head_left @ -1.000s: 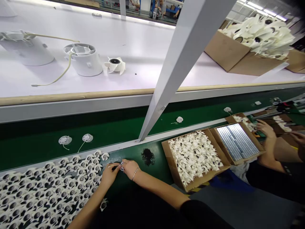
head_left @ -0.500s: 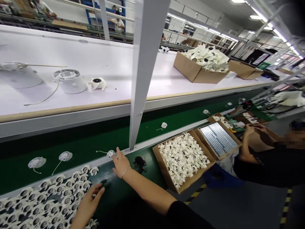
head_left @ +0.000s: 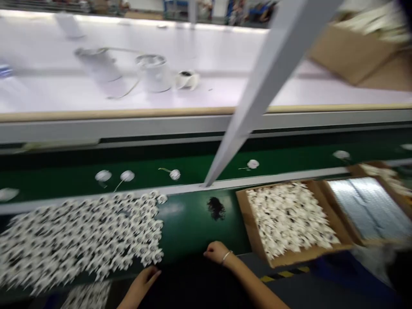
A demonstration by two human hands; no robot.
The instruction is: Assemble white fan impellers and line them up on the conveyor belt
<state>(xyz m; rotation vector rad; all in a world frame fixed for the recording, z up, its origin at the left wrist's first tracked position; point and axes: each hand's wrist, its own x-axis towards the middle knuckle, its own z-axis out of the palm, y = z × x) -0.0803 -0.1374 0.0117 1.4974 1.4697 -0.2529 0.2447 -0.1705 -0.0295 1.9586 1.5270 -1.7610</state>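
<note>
My left hand (head_left: 144, 281) is low at the bench's front edge, close to the lower right end of a wide spread of white fan impellers (head_left: 96, 231). Its fingers are drawn together, and anything inside them is hidden. To the right, my right hand (head_left: 217, 252), with a bracelet at the wrist, is curled closed over the front edge; I cannot make out anything in it. Beyond it, a pile of small black parts (head_left: 216, 208) lies on the green bench top (head_left: 183, 231). A round white part with a wire (head_left: 174, 174) rests on the green belt.
More round white parts, such as one with a trailing wire (head_left: 127, 175), are spaced along the belt. At right stand a cardboard box (head_left: 254, 227) of white impellers and a box of silvery pieces (head_left: 370, 206). A grey post (head_left: 251, 103) rises beyond the bench; white housings (head_left: 156, 75) stand on the shelf.
Both hands have drawn back to the bench's front edge; my right hand has left the round white part beside the belt. The view has swung left and down.
</note>
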